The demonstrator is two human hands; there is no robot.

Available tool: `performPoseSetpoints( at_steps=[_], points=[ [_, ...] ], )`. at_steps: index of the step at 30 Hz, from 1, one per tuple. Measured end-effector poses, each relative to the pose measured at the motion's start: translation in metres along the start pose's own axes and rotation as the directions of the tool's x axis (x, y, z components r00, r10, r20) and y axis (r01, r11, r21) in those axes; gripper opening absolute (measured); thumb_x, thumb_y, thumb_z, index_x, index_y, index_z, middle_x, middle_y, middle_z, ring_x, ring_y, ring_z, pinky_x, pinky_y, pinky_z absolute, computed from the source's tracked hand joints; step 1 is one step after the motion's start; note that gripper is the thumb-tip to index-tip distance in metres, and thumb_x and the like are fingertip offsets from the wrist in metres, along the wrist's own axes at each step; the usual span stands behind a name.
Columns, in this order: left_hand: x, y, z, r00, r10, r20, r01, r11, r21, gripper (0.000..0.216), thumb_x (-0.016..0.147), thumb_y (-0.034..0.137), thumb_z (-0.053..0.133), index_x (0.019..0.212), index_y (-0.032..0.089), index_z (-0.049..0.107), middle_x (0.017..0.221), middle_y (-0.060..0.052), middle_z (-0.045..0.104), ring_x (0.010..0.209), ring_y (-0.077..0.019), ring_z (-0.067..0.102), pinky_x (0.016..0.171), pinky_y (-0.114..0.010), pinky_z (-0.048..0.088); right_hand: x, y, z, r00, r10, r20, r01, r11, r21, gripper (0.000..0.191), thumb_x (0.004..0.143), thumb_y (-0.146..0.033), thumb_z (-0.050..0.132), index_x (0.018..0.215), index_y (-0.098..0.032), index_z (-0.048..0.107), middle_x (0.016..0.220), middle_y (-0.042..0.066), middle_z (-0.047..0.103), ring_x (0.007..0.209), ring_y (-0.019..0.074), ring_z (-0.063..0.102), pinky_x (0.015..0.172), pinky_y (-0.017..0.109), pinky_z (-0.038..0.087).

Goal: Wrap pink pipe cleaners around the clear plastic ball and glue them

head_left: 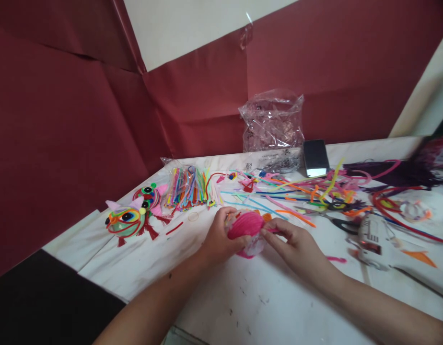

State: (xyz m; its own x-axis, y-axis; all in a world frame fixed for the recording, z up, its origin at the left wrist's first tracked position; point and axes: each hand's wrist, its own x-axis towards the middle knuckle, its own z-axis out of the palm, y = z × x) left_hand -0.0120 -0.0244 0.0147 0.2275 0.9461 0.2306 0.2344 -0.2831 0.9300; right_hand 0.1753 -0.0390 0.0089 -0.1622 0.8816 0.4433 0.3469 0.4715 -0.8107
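Note:
A round craft piece (246, 225) is in my left hand (221, 235), whose fingers wrap round its left side. Bright pink pipe cleaner coils over much of its surface, and a pale, clear part shows at its lower right. My right hand (290, 240) is closed in a pinch at the right edge of the piece. Between its thumb and fingertips runs a pink pipe cleaner (273, 231), partly hidden by the fingers. Something orange (266, 217) sticks out at the top right of the piece.
Two finished-looking animal heads (127, 221) with red tassels stand at the left. Behind my hands lie a bag of pipe cleaners (189, 189) and many loose ones (279, 194). Scissors (342, 224) and a white glue gun (374, 242) lie right. A black box (315, 155) stands behind.

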Motion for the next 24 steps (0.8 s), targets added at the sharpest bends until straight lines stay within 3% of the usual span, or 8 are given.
performPoseSetpoints(
  at_steps=[6, 13, 20, 24],
  points=[
    [0.0, -0.0025, -0.0006, 1.0, 0.014, -0.013, -0.014, 1.0, 0.003, 0.061, 0.058, 0.032, 0.076, 0.108, 0.02, 0.042, 0.101, -0.005, 0.056, 0.086, -0.02, 0.056, 0.073, -0.031, 0.046, -0.0062, -0.0018, 0.0022, 1.0, 0.017, -0.015, -0.017, 0.999, -0.03, 0.02, 0.086, -0.036, 0.046, 0.076, -0.023, 0.056, 0.072, 0.002, 0.064, 0.069, 0.0175, 0.06, 0.061, 0.028, 0.047],
    [0.0003, -0.0008, -0.0023, 0.998, -0.011, -0.06, 0.012, 1.0, 0.014, 0.063, 0.055, 0.034, 0.078, 0.108, 0.02, 0.048, 0.099, -0.005, 0.057, 0.091, -0.0233, 0.057, 0.077, -0.034, 0.046, -0.0082, -0.0008, 0.0017, 0.998, -0.067, -0.002, 0.066, 0.993, -0.101, 0.017, 0.086, -0.03, 0.047, 0.073, -0.023, 0.055, 0.069, 0.001, 0.061, 0.067, 0.0167, 0.057, 0.063, 0.029, 0.047],
    [0.0003, 0.0021, 0.0006, 0.999, 0.004, 0.033, -0.004, 1.0, -0.008, 0.062, 0.059, 0.032, 0.075, 0.111, 0.019, 0.043, 0.104, -0.007, 0.056, 0.092, -0.0232, 0.057, 0.078, -0.034, 0.046, -0.0075, -0.0013, 0.0041, 0.998, -0.06, -0.004, 0.059, 0.988, -0.144, 0.017, 0.085, -0.029, 0.047, 0.072, -0.022, 0.055, 0.069, 0.002, 0.061, 0.067, 0.0172, 0.057, 0.062, 0.029, 0.046],
    [-0.0012, 0.0043, 0.004, 1.0, -0.023, 0.007, 0.024, 1.0, -0.009, 0.062, 0.059, 0.032, 0.076, 0.109, 0.021, 0.042, 0.103, -0.005, 0.056, 0.089, -0.0211, 0.057, 0.076, -0.032, 0.046, -0.0071, -0.0049, 0.0045, 0.998, -0.063, 0.003, 0.063, 0.986, -0.156, 0.016, 0.084, -0.027, 0.047, 0.07, -0.022, 0.054, 0.068, 0.001, 0.06, 0.064, 0.0168, 0.056, 0.06, 0.029, 0.046]
  ],
)
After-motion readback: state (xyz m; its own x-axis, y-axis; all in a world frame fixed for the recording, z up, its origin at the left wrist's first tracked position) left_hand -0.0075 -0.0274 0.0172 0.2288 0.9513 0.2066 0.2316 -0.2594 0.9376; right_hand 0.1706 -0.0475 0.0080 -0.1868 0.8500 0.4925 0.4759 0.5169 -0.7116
